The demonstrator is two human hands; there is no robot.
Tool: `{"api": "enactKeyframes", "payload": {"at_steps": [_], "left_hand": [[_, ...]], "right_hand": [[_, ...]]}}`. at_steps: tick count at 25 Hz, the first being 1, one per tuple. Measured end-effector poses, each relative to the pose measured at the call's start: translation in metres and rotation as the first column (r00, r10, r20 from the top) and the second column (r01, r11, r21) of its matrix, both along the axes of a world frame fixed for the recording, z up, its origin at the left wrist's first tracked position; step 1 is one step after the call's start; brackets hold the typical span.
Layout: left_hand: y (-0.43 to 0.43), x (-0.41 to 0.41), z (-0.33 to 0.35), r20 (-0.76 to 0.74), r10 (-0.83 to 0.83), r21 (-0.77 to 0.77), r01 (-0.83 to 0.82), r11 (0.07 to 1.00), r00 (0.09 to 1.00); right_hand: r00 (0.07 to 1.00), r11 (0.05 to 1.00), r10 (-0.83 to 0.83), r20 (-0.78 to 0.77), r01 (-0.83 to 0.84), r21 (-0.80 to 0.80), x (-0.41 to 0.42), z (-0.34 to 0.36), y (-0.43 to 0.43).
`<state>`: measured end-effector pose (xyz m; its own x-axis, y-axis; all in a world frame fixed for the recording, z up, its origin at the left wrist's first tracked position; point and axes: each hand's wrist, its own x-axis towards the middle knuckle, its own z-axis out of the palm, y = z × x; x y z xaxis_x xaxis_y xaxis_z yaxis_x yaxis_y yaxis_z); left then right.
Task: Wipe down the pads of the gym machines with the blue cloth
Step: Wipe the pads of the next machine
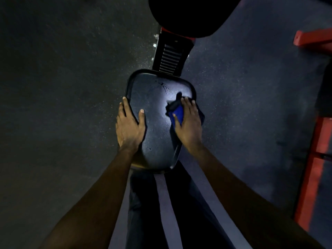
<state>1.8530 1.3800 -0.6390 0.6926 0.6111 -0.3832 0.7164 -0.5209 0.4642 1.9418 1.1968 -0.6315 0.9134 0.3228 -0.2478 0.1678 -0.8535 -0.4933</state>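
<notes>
- Dark speckled rubber floor [62, 87] all around, dimly lit.
- Red metal bar [312, 39] at the upper right.
- Red frame upright [310, 177] standing along the right edge.

Both forearms reach up to frame centre. Left hand [130, 126] clasps the seat pad [156, 97] edge, thumb spread; right hand [188, 123] presses flat on the blue cloth [178, 112].
</notes>
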Motion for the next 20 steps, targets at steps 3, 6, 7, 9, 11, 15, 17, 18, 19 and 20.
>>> {"api": "enactKeyframes", "payload": {"at_steps": [3, 6, 7, 9, 11, 15, 17, 18, 19, 20], "left_hand": [[-0.001, 0.001, -0.002, 0.015, 0.011, 0.026, -0.012, 1.000, 1.000], [-0.004, 0.001, -0.001, 0.035, 0.015, 0.051, -0.017, 0.999, 0.999], [-0.004, 0.001, 0.000, 0.041, 0.016, 0.063, -0.019, 0.998, 0.999], [-0.006, 0.001, 0.002, 0.051, 0.020, 0.077, -0.024, 0.997, 0.999], [-0.007, 0.002, 0.002, 0.044, 0.024, 0.094, -0.029, 0.995, 0.999], [-0.011, 0.002, 0.002, 0.034, 0.027, 0.114, -0.031, 0.993, 0.999], [-0.011, 0.003, 0.001, 0.025, 0.022, 0.124, -0.025, 0.992, 0.999], [-0.011, 0.003, 0.002, 0.021, 0.018, 0.121, -0.020, 0.992, 1.000], [-0.011, 0.004, 0.001, 0.014, 0.019, 0.120, -0.021, 0.993, 1.000], [-0.010, 0.004, 0.002, 0.009, 0.024, 0.119, -0.025, 0.993, 1.000]], "right_hand": [[0.987, 0.986, -0.162, -0.003, 0.162, 0.046, 0.055, -0.013, 0.021], [0.946, 0.939, -0.322, -0.032, 0.323, 0.120, 0.045, -0.016, 0.017], [0.924, 0.913, -0.377, -0.068, 0.383, 0.142, 0.024, -0.012, 0.013], [0.886, 0.877, -0.435, -0.158, 0.457, 0.150, -0.023, -0.002, 0.002], [0.914, 0.908, -0.373, -0.161, 0.395, 0.139, -0.052, 0.004, -0.007], [0.976, 0.978, -0.208, -0.063, 0.210, 0.016, -0.010, -0.001, 0.002], [0.990, 0.989, -0.140, -0.013, 0.139, -0.052, 0.023, 0.000, 0.015], [0.993, 0.991, -0.116, 0.001, 0.116, -0.074, 0.034, -0.001, 0.019], [0.995, 0.991, -0.102, 0.007, 0.102, -0.085, 0.040, -0.002, 0.022], [0.996, 0.993, -0.085, 0.007, 0.086, -0.086, 0.043, -0.003, 0.024]]}}
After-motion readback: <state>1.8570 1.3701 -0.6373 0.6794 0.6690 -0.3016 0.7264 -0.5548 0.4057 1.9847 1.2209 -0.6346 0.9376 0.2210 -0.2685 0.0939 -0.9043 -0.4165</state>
